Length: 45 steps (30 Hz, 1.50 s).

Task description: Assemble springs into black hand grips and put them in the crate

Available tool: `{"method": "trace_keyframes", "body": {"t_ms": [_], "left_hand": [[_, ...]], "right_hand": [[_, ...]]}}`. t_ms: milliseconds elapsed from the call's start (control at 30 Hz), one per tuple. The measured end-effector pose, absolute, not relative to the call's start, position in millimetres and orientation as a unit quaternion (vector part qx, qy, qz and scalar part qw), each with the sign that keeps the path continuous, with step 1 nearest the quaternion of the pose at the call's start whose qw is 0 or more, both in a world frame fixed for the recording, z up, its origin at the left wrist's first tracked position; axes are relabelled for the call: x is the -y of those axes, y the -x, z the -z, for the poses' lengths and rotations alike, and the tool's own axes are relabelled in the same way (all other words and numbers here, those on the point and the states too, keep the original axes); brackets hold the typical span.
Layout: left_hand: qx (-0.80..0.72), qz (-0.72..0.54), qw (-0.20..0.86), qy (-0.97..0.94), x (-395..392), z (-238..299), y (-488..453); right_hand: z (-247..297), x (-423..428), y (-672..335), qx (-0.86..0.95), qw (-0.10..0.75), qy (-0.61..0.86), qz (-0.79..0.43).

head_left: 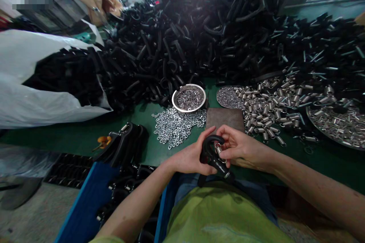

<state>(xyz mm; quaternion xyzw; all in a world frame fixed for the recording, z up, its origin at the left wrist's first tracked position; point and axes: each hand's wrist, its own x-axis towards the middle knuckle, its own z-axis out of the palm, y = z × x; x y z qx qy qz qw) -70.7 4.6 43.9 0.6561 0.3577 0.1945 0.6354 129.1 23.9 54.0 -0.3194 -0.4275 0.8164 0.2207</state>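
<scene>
My left hand [196, 155] is closed around a black hand grip strengthener [219, 166] with a hooked top and pale lettering on its handle. Pinched between the fingers of my right hand [235, 146] is a silver coil spring [218, 149], set against the inside of the hook. Whether the spring's ends are hooked in, I cannot tell, as fingers cover part of it. Just beyond my hands lies a flat brown block [225, 118]. Loose silver nuts [172, 127] are spread on the green table to the left of it, and a pile of coil springs [265, 110] to the right.
A metal bowl [189, 98] of small parts, a tray of tiny pieces [228, 97] and a large dish [339, 125] of pins stand around. Black handles [176, 45] heap up at the back. A blue crate [82, 205] of grip strengtheners is at lower left.
</scene>
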Motion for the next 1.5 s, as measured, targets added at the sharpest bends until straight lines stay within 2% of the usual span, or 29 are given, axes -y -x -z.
{"method": "trace_keyframes", "body": {"t_ms": [267, 500, 700, 767, 867, 1067, 1167, 1333, 1500], "left_hand": [[-0.365, -0.244, 0.672, -0.597, -3.5, -38.7, 65.9], [-0.351, -0.245, 0.666, -0.611, 1.0, -38.4, 60.9], [-0.484, -0.398, 0.55, -0.551, 11.6, -31.1, 46.0], [-0.495, -0.42, 0.532, -0.543, 15.7, -26.6, 39.2], [-0.508, -0.422, 0.52, -0.542, 21.7, -21.3, 31.4], [-0.529, -0.405, 0.491, -0.561, 27.4, -17.7, 28.3], [-0.511, -0.395, 0.477, -0.596, 25.4, -17.5, 29.9], [-0.478, -0.379, 0.477, -0.633, 13.3, -17.3, 25.8], [-0.507, -0.345, 0.522, -0.593, -14.3, -5.1, 11.9]], "right_hand": [[-50.1, -16.6, -128.6, 0.446, 0.296, 0.361, -0.764], [-54.5, -13.2, -129.0, 0.443, 0.292, 0.372, -0.762], [-47.8, -10.0, -123.8, 0.37, 0.446, 0.433, -0.69], [-44.6, -8.6, -122.0, 0.368, 0.41, 0.454, -0.7], [-42.0, -9.1, -120.5, 0.464, 0.313, 0.472, -0.682], [-53.7, -12.0, -122.4, 0.709, 0.18, 0.534, -0.425], [-61.1, -10.9, -123.4, 0.771, 0.107, 0.514, -0.361], [-57.9, -16.9, -125.5, 0.822, 0.041, 0.492, -0.283], [-42.4, -48.7, -134.2, 0.831, -0.01, 0.496, -0.25]]}}
